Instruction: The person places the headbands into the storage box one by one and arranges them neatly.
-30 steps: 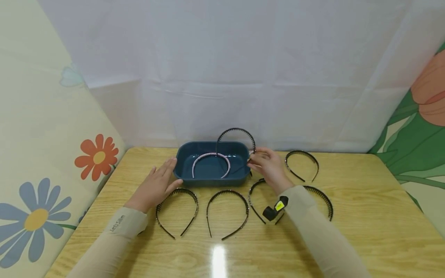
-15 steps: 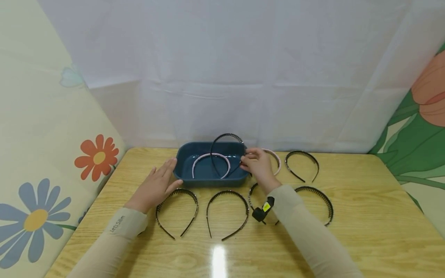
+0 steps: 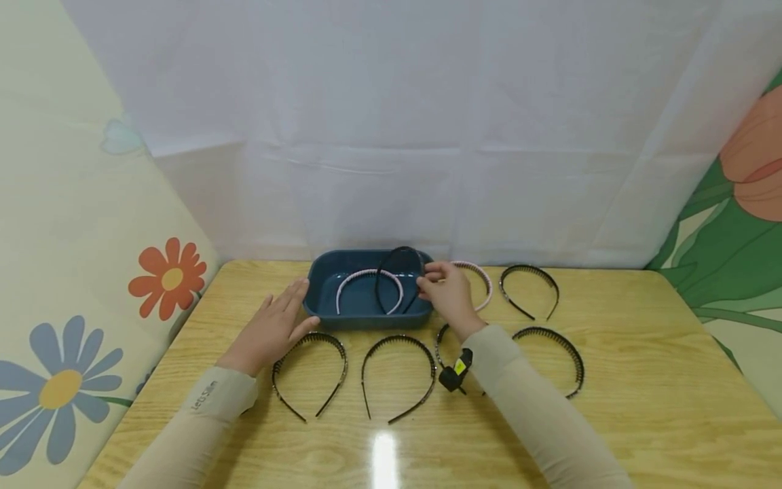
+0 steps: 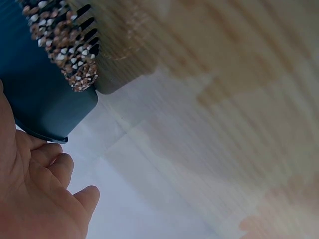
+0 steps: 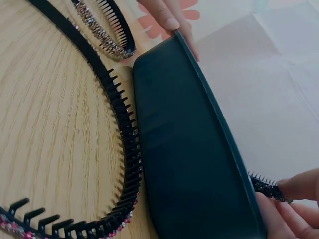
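Observation:
A dark blue rectangular basin point(image 3: 366, 324) stands at the back of the table, with a pink headband point(image 3: 369, 272) lying inside. My right hand point(image 3: 451, 295) pinches a black toothed headband point(image 3: 400, 248) between thumb and fingers at the basin's right end. That headband tilts over the basin, its loop overlapping the pink one. In the right wrist view, the pinched headband point(image 5: 266, 187) shows just past the rim, its other parts hidden by the basin wall. My left hand point(image 3: 271, 329) touches the basin's left end with fingers extended; its fingertips reach the rim in the left wrist view.
Black headbands lie in front of the basin, at left point(image 3: 311, 336) and middle point(image 3: 400, 338). Another black headband point(image 3: 552, 333) is partly under my right forearm. Behind my right hand lie a pink headband point(image 3: 485, 278) and a black one point(image 3: 530, 267). White cloth point(image 3: 391, 170) hangs behind the table.
My right hand has moved left and slightly down, lowering the black headband into the basin. The pink headband on the table has come into view behind it. My left hand has stayed still.

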`<control>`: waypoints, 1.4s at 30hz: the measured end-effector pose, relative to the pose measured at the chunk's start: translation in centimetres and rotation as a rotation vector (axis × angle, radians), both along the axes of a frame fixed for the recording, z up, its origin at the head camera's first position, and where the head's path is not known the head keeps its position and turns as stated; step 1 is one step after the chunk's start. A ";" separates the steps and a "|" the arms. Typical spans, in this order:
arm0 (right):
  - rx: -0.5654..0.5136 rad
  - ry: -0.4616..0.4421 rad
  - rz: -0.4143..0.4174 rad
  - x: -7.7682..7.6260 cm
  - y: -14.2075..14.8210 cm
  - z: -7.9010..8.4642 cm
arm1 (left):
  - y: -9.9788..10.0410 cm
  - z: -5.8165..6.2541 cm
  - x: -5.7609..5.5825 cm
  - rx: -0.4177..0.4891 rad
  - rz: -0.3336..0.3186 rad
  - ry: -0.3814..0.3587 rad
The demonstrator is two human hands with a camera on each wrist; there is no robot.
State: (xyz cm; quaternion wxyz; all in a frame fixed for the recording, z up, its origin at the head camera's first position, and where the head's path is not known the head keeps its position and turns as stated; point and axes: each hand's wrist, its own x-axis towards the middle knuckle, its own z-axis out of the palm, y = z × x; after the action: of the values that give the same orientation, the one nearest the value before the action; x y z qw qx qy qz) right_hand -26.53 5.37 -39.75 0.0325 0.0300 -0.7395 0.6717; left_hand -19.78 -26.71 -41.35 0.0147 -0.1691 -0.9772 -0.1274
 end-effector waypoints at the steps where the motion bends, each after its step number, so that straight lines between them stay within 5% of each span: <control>1: 0.010 0.003 -0.002 0.0 0.0 0.0 | 0.0 0.0 0.0 -0.001 0.000 0.000; 20: 0.098 0.062 0.012 0.2 0.6 -0.4 | 0.1 0.1 -0.2 0.005 -0.007 0.009; 34: -0.058 0.075 0.116 1.2 1.7 -0.8 | 0.1 0.0 0.0 0.000 -0.006 0.011; 42: 0.168 0.145 0.195 2.3 3.5 -0.4 | 0.1 0.0 0.0 -0.001 -0.008 0.011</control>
State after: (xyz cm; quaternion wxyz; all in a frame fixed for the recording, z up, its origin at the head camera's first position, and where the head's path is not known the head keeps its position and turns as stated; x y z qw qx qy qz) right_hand -24.24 8.90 -40.16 0.0177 0.1527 -0.7825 0.6034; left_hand -19.77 -26.62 -41.35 0.0196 -0.1736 -0.9765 -0.1261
